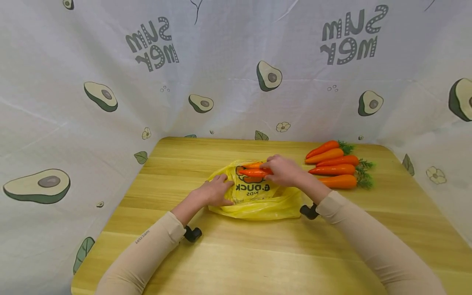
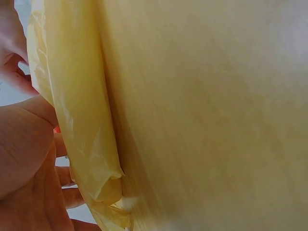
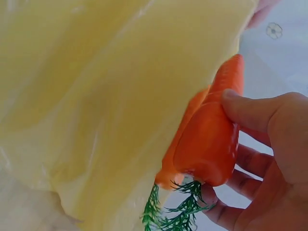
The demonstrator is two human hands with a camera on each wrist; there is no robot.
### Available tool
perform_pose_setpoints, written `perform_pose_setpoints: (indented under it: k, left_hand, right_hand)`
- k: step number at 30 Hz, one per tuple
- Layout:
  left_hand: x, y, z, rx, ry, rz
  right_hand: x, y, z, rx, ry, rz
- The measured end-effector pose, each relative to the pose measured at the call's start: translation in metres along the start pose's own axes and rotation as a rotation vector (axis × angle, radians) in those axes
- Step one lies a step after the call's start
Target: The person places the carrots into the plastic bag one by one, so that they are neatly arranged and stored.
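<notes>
A yellow plastic bag (image 1: 273,207) with "G.DUCK KIDS" print lies on the wooden table. My right hand (image 1: 283,170) pinches an orange-red toy carrot (image 3: 207,139) between thumb and fingers, over the bag's printed side. Close beside it is a second carrot (image 1: 252,165), partly covered by the first in the right wrist view. Green leaves (image 3: 187,207) hang below them there. At the bag's left edge, my left hand (image 1: 215,191) rests with spread fingers touching the plastic. In the left wrist view, a fold of the bag (image 2: 84,96) hides its fingertips.
Several more carrots (image 1: 335,169) with green tops lie in a row to the right of the bag. The wooden table (image 1: 236,254) ends at the back against a white curtain (image 1: 228,61) printed with avocados. Black wrist-worn mounts (image 1: 309,212) sit under both forearms.
</notes>
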State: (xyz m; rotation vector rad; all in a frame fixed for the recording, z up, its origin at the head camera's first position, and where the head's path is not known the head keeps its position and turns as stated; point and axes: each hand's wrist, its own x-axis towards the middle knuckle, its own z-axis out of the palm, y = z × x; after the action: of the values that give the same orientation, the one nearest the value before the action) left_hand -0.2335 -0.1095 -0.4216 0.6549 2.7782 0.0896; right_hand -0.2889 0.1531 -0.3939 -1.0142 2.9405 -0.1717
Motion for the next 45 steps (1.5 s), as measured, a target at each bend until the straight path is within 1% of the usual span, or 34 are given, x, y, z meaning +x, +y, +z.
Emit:
perform_pose_setpoints:
  k: [8,17,23,30,38,45]
  left_hand:
    - [-0.001,0.001,-0.001,-0.013,-0.003,-0.005]
    - [-0.002,0.002,-0.002,-0.014,-0.003,-0.004]
    - [-0.002,0.001,-0.001,-0.007,-0.007,0.001]
    - [0.0,0.0,0.002,0.001,0.0,0.012]
    - [-0.001,-0.001,0.003,0.01,-0.001,0.008]
    - [-0.002,0.0,0.003,0.002,-0.007,0.007]
  right_hand:
    - [0.006,-0.007,0.007,-0.046,0.016,0.02]
    - [0.009,-0.005,0.017,-0.094,0.025,0.024]
    - [0.009,-0.007,0.02,-0.108,0.007,0.016]
    - [0.007,-0.011,0.02,-0.099,-0.007,0.033]
    - [0.007,-0.011,0.023,-0.087,0.013,0.071]
    - [0.007,-0.011,0.022,-0.107,0.026,0.091]
